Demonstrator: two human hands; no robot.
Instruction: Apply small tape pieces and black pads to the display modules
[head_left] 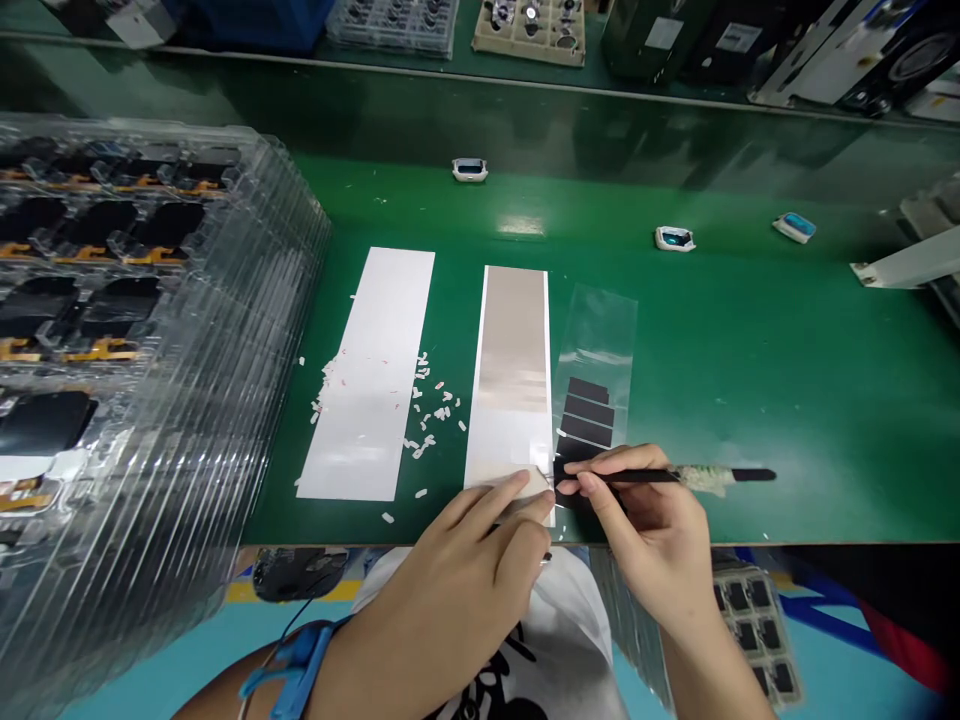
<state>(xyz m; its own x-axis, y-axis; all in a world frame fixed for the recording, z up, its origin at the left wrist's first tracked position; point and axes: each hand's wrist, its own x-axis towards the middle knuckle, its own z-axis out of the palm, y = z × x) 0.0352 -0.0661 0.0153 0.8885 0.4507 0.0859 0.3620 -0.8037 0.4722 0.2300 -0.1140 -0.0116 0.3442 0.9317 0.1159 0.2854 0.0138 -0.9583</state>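
My left hand (480, 560) lies over the near end of a white-edged strip (510, 340), its bent fingers holding down a small cream-coloured piece (534, 484). Between the thumb and fingers of my right hand (660, 520) is a slim black tool (645, 476) with a pale wrapped section. Its tip reaches the right edge of the cream piece, beside my left fingers; I cannot make out whether the tip grips anything. Just right of the strip lies a clear sheet (600, 335) bearing several black rectangles (587, 430), partly covered by my right hand.
A plain white strip (371, 370) lies to the left, with small white scraps (431, 412) around it. Stacked clear trays (289, 260) with black parts stand at far left. Small white-framed parts (469, 170) sit toward the back, below a shelf (300, 62). A white arm (907, 262) juts in at right.
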